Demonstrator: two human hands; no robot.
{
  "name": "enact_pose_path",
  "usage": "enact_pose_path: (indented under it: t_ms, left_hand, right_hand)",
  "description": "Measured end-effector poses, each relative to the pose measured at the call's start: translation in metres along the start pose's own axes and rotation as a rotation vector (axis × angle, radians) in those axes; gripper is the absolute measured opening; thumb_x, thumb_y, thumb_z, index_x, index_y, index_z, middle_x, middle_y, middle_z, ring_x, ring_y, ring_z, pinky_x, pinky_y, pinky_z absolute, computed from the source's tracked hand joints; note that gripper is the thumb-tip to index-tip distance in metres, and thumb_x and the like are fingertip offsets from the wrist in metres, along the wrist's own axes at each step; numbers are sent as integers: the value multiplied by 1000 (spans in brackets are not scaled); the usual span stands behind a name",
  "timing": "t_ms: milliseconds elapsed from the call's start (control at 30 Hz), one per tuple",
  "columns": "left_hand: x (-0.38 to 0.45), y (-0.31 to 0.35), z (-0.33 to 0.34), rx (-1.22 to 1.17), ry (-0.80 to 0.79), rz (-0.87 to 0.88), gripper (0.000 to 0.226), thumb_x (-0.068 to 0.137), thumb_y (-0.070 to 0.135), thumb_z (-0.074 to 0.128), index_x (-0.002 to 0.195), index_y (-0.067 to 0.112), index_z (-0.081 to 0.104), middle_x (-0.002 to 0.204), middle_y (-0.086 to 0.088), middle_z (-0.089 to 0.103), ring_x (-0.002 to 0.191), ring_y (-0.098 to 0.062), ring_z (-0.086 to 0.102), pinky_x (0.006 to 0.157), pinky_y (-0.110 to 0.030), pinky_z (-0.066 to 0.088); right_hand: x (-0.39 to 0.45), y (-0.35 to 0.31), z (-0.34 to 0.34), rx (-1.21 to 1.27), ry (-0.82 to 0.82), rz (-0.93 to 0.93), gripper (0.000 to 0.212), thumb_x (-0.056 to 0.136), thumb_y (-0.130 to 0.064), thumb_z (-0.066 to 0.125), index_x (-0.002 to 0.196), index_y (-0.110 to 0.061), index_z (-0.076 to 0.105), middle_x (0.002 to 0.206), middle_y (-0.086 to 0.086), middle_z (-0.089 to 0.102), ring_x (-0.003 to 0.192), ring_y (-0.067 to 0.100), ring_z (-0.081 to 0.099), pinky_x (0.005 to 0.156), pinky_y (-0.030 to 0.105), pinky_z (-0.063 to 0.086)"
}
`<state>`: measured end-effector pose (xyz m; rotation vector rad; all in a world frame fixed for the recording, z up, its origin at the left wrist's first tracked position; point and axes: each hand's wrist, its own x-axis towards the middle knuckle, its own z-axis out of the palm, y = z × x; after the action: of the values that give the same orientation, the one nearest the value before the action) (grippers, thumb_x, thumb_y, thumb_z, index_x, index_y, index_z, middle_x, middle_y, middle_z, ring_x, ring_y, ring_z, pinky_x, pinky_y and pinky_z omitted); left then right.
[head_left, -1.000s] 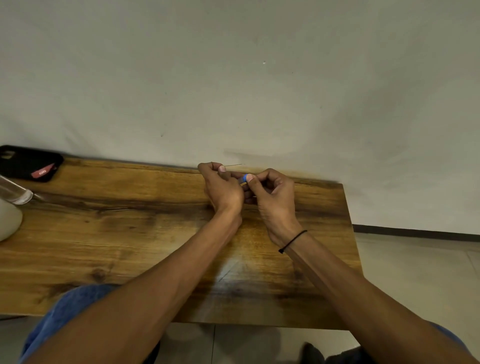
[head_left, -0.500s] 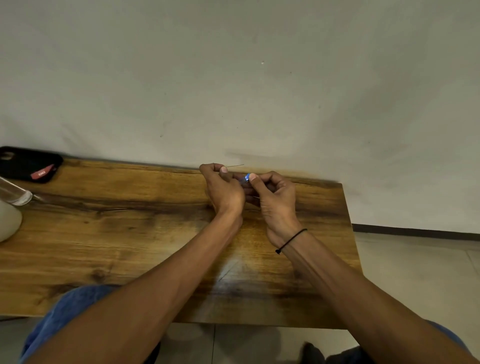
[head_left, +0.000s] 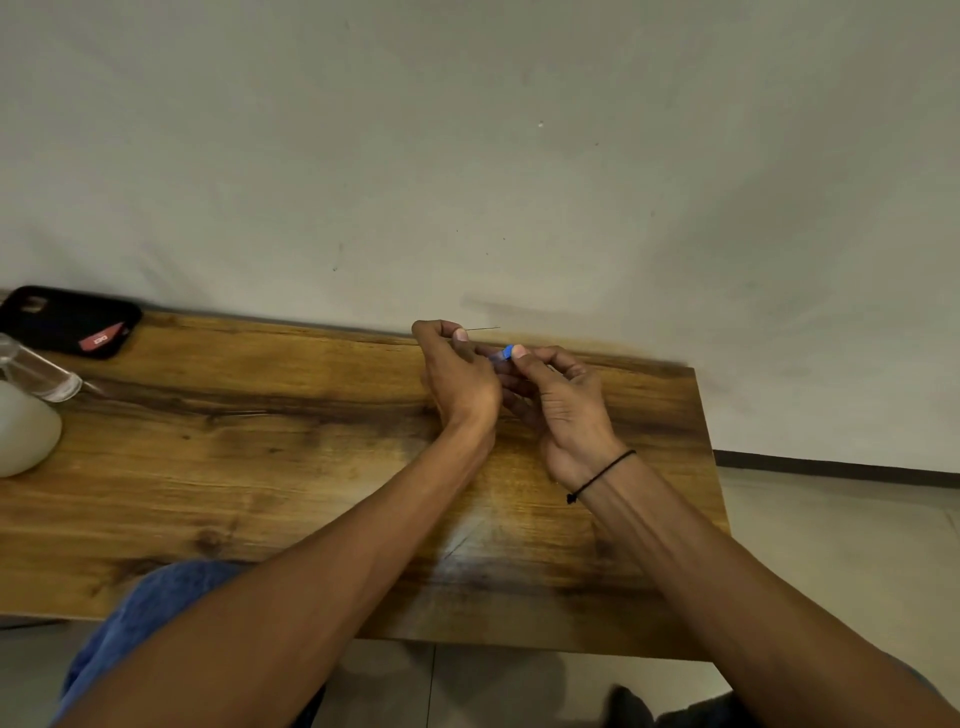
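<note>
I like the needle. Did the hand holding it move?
No. The left hand still pinches the needle over the far edge of the table.

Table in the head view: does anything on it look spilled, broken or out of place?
Nothing spilled or broken shows. The only oddity is the clear glass piece at the left edge, which leans at a slant above a white rounded thing; the frame cuts both off.
</note>
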<state>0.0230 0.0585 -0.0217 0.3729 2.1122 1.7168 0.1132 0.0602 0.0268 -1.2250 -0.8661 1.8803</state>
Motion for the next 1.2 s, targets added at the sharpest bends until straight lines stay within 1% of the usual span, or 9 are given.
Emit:
enact_pose_path:
  t_ms: [133,267,433,500,600,800,967,1100,1200]
  left_hand:
    - [0,0,0,1,-14,-15,10,111,10,39,106,17,42,86,-6,66,59,3,61,51,-12,41]
    - [0,0,-2,22,6,-4,11,111,10,40,105,18,42,80,3,61,59,12,59,51,-9,41]
    - [0,2,-3,42,9,-4,11,110,9,40,106,19,42,85,10,55,70,0,56,62,-25,41]
    - [0,2,-3,43,7,2,12,110,6,40,106,18,43,84,9,55,67,8,59,56,-12,41]
    - [-2,3,-4,24,1,16,12,110,5,41,107,15,44,81,9,54,63,22,55,51,-5,41]
    - [-4,6,-4,-28,-47,28,8,112,10,41,108,16,45,76,6,58,58,15,57,49,-9,42]
    - [-7,9,-5,-50,-85,27,7,112,11,42,110,17,46,78,1,63,57,11,59,46,-10,42]
    - [-8,9,-5,-39,-114,3,7,113,13,41,111,18,45,83,0,60,62,-1,60,45,-11,41]
    - [-6,10,-4,-62,-118,-52,6,112,12,42,112,17,46,83,4,58,56,12,60,43,-8,41]
  right_hand:
    - [1,-3,-2,22,-33,60,12,98,-7,69,108,-2,64,96,19,72,77,20,67,76,34,58]
    - [3,-7,-5,20,-77,108,10,98,-5,68,107,-2,66,93,17,74,77,19,70,79,34,60]
    - [5,-7,-7,-2,-100,109,9,97,-3,68,106,-1,67,89,14,75,74,17,72,78,32,62]
    - [6,-9,-8,-9,-106,110,12,97,-2,68,108,0,67,85,13,76,73,17,73,75,31,63]
    - [7,-12,-10,-41,-128,123,2,95,-1,70,95,-3,69,81,11,77,74,18,74,68,29,65]
    - [10,-15,-15,-22,-143,153,7,93,1,71,88,-3,68,82,13,77,73,19,75,70,32,66]
    - [10,-16,-18,-18,-160,133,6,93,1,71,91,-4,69,83,13,77,75,20,74,74,35,65]
    - [11,-17,-20,-84,-198,55,15,94,2,70,109,-1,72,93,18,75,79,20,73,76,36,65]
    - [11,-18,-21,-281,-232,-123,19,97,4,67,115,4,73,99,23,77,80,21,75,75,34,66]
